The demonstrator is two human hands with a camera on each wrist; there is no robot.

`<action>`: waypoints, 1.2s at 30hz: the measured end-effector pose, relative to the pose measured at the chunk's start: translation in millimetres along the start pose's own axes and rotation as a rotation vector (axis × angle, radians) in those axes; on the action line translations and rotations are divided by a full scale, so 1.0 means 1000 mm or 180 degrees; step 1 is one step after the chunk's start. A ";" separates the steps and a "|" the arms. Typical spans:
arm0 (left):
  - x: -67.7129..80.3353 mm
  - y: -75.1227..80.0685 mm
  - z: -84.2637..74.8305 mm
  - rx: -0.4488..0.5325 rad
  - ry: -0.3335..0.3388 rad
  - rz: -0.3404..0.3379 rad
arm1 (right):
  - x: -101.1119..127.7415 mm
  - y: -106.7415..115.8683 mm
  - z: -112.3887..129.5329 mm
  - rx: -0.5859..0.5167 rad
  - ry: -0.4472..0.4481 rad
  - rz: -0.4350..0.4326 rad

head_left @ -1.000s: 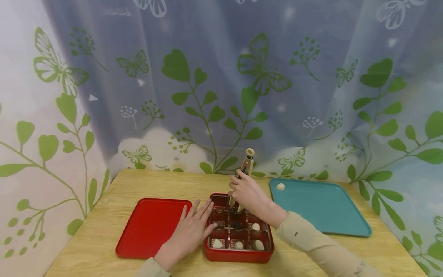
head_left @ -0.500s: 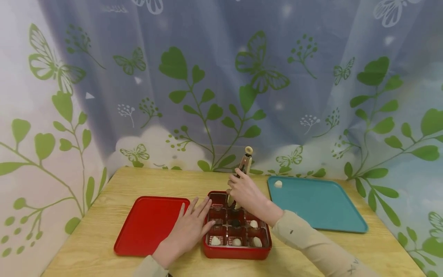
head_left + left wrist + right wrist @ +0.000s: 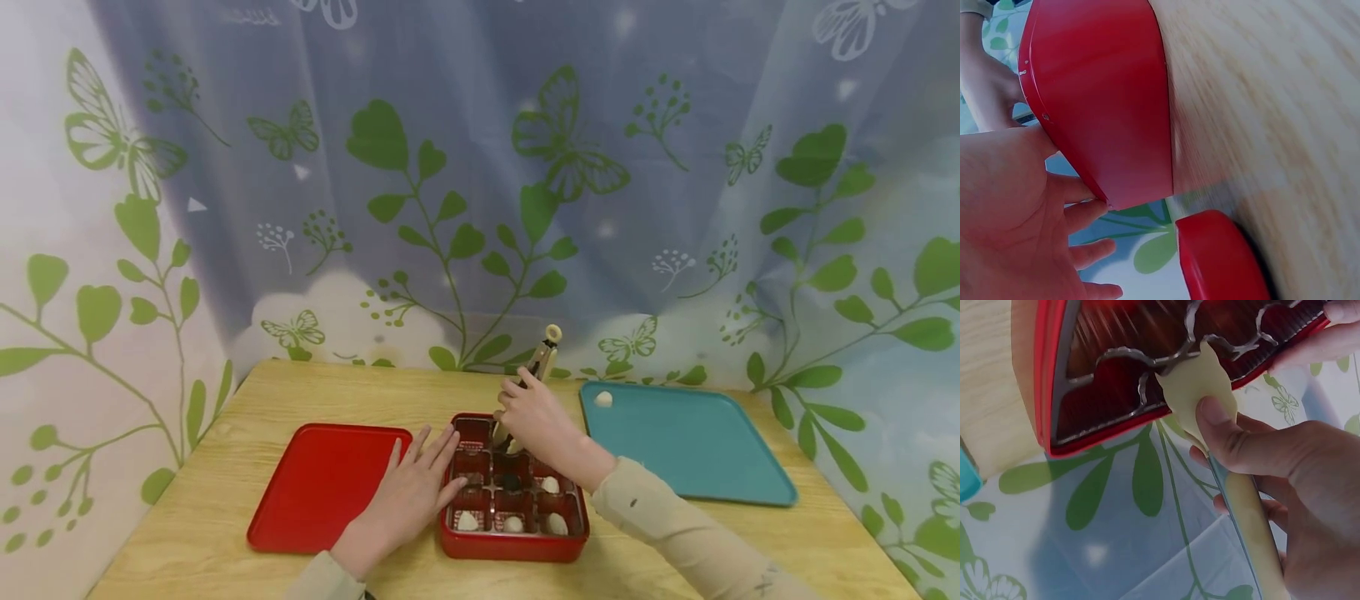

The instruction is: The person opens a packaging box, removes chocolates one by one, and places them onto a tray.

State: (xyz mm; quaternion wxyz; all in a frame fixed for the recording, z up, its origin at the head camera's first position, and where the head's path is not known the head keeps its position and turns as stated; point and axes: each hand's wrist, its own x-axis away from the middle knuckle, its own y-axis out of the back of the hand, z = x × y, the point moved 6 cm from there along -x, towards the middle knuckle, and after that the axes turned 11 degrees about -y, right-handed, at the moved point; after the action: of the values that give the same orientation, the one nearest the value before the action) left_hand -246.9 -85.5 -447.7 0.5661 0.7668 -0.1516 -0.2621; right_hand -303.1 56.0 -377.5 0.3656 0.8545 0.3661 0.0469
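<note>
Slipping is the main risk as I judge it: the cream plastic tongs (image 3: 1200,394) have their tips down among the scalloped dividers of the red nine-compartment box (image 3: 513,546), and a squeeze that is too light or off-centre could drop a piece or snag a divider and drag the box.

Nearest the camera, the left hand (image 3: 411,496) lies flat with its fingers (image 3: 441,454) straight and spread, holding nothing. The fingertips touch the box's left wall, and the palm lies over the right edge of the flat red plastic lid (image 3: 318,487). Just right of those fingers, small white dumpling-like pieces (image 3: 513,524) sit in the box's near row, with another in the middle row beside a dark piece (image 3: 512,482).

Farther back, the right hand (image 3: 532,417) has thumb and fingers (image 3: 1235,447) curled tight round the tongs, pinching the arms nearly together; whether anything sits between the tips cannot be told. Beyond and to the right of that hand lies a teal plastic tray (image 3: 697,454), one white piece (image 3: 603,399) in its far corner.
</note>
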 end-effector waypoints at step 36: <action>0.001 0.000 -0.002 0.0026 -0.0054 -0.0018 | 0.120 -0.066 -0.142 -0.1536 -0.2244 -0.1089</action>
State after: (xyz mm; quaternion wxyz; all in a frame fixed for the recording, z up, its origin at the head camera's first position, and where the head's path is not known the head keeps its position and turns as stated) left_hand -245.2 -84.5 -447.1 0.5609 0.7672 -0.1552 -0.2696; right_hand -304.3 250.4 -340.1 0.6588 0.6360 0.3338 -0.2238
